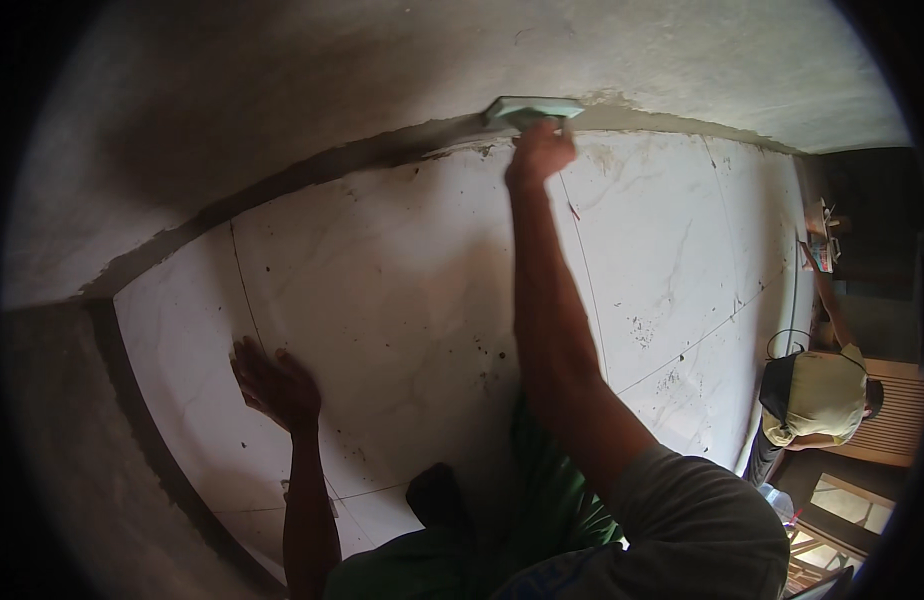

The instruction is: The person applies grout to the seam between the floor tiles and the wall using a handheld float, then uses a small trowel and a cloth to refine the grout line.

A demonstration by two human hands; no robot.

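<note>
My right hand [542,150] is closed on a pale green flat float [517,108], which rests against a dark grey band of mortar [662,120] along the edge of the plastered wall [382,70]. Beneath me are white marbled tiles [402,250] with thin dark joints and scattered specks. My left hand [277,385] lies open on the tiles at the lower left, fingers spread beside a joint. My right forearm reaches up across the middle of the view.
A grey plastered wall [62,420] with a dark border bounds the tiles at the left. At the far right a co-worker [817,395] in a yellow top bends over, arm outstretched toward some small items [820,250]. A slatted wooden panel [897,410] stands beyond that person.
</note>
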